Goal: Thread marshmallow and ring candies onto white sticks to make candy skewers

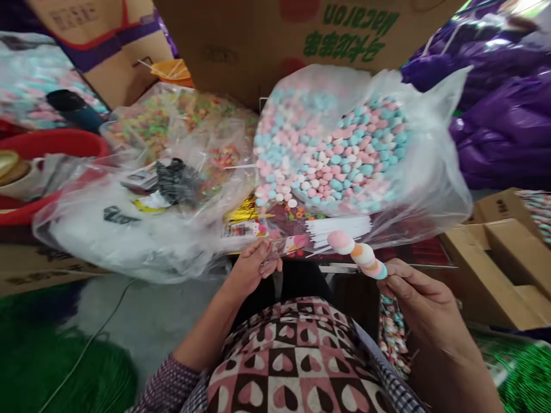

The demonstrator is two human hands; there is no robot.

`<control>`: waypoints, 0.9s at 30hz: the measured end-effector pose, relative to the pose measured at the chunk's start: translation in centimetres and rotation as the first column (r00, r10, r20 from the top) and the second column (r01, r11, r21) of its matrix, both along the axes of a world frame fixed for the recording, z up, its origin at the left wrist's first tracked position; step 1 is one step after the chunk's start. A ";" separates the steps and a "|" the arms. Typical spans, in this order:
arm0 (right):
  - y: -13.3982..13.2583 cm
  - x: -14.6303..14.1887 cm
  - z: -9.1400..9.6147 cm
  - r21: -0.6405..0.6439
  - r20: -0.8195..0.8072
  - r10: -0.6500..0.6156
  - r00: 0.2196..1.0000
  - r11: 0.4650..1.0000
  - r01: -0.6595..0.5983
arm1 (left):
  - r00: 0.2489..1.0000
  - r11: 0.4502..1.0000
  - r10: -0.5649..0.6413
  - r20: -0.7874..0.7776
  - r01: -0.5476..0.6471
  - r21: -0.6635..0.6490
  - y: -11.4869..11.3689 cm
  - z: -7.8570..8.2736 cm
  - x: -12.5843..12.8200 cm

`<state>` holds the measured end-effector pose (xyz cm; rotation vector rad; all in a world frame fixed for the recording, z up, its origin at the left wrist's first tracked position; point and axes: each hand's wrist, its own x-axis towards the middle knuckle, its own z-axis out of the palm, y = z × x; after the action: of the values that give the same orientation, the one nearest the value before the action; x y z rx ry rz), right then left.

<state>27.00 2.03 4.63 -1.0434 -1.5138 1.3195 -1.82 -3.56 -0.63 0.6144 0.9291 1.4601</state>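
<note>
Pinching candy stick (pixel 364 254) at its near end in right hand (pixel 426 298), close to table (pixel 415 252) edge. Holding clear wrapper (pixel 279 248) between closed fingertips of left hand (pixel 249 268). Judged threaded, not yet wrapped; plenty of loose sweets (pixel 344 163) left unstrung.

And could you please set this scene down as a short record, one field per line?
Left hand: pinching a clear wrapper
Right hand: holding a row of pastel candies by its near end
Table front: white sticks, gold strips
Behind the sticks: clear bag of pink, blue and white candies
Far left: red basin
Right side: open carton
</note>
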 end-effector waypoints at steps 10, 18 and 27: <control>0.6 -0.4 -1.3 0.031 0.156 0.076 0.985 0.996 -0.082 | 0.995 0.999 -0.039 -0.091 0.041 0.020 -0.4 -1.6 -1.1; 1.1 -0.5 -0.8 0.059 0.267 0.144 0.953 0.984 -0.166 | 0.948 0.996 -0.089 -0.306 0.089 -0.014 -0.3 -1.4 -1.4; 1.0 -2.5 -0.3 -0.197 -0.050 0.050 0.997 0.979 -0.059 | 0.865 0.999 -0.033 -0.501 0.049 0.020 -0.5 -0.4 -1.7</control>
<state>24.51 3.07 4.38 -1.0952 -1.4077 1.5475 -3.53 -4.02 -1.01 1.0645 1.2856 1.2977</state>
